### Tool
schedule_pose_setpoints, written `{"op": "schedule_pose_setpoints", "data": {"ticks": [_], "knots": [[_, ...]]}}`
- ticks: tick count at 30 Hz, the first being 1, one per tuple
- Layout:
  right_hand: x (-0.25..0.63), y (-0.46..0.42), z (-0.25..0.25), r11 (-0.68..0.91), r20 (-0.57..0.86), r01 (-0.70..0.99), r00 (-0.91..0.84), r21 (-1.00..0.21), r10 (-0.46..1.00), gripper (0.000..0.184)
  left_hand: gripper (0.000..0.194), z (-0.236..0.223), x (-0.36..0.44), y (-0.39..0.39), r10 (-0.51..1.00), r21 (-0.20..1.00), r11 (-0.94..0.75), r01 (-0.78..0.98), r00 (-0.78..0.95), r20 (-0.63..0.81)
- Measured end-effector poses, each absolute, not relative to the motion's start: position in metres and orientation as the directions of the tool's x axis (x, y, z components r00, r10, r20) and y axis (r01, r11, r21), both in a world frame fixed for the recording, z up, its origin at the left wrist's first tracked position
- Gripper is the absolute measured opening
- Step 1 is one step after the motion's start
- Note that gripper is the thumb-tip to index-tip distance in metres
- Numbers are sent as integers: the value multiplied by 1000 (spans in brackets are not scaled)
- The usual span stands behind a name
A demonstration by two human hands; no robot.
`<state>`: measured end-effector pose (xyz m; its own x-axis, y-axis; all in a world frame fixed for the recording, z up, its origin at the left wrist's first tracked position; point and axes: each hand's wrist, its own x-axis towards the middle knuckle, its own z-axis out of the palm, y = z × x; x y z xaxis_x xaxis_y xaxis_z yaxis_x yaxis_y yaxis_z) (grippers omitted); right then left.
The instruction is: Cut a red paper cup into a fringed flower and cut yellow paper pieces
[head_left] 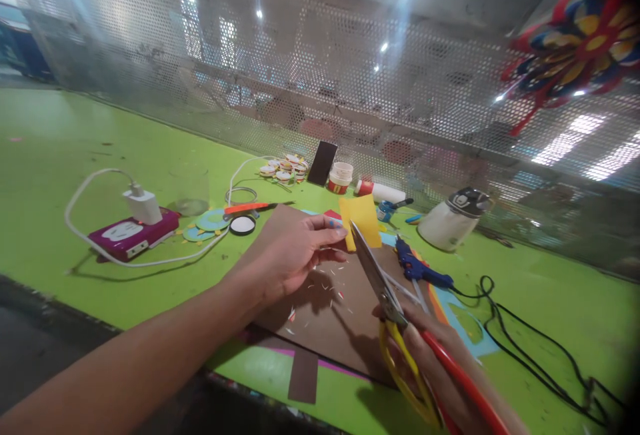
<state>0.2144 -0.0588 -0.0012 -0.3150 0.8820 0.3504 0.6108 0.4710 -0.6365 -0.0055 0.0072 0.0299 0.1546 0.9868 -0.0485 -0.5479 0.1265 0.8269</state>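
Note:
Between the thumb and fingers of my left hand (295, 252) is a piece of yellow paper (367, 215), held up above a brown board (320, 315). My right hand (430, 348) grips a pair of scissors (383, 282) with one yellow and one red handle. The blade tips touch or overlap the lower left part of the yellow paper; whether they cut into it I cannot tell. Small white and red paper scraps lie on the board below my left hand. A blue glue gun (420, 267) rests on the board's right side, close to the scissors.
On the green table (165, 288) at left are a purple power strip (133, 235) with a white charger (143, 205), a glass (190, 188) and a craft knife (250, 208). Behind stand a phone (323, 162), a jar (341, 177) and a white kettle-like container (450, 222). A black cord (530, 335) runs right.

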Motion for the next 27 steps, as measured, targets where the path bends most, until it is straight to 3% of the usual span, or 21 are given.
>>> {"op": "schedule_pose_setpoints", "data": {"ticks": [3, 10, 20, 27], "knots": [[220, -66, 16, 418, 261, 583, -337, -697, 905, 51, 9, 33, -10, 8, 974, 869, 140, -474, 223, -35], [241, -68, 33, 408, 202, 645, -371, -646, 907, 54, 15, 29, -9, 5, 932, 937, 101, -336, 361, 29], [271, -65, 26, 465, 127, 741, -467, -485, 875, 36, 16, 22, 1, 2, 906, 951, 212, -224, 411, -105], [266, -64, 36, 464, 110, 738, -476, -490, 872, 35, 16, 19, 2, 4, 898, 947, 231, -224, 424, -119]]}}
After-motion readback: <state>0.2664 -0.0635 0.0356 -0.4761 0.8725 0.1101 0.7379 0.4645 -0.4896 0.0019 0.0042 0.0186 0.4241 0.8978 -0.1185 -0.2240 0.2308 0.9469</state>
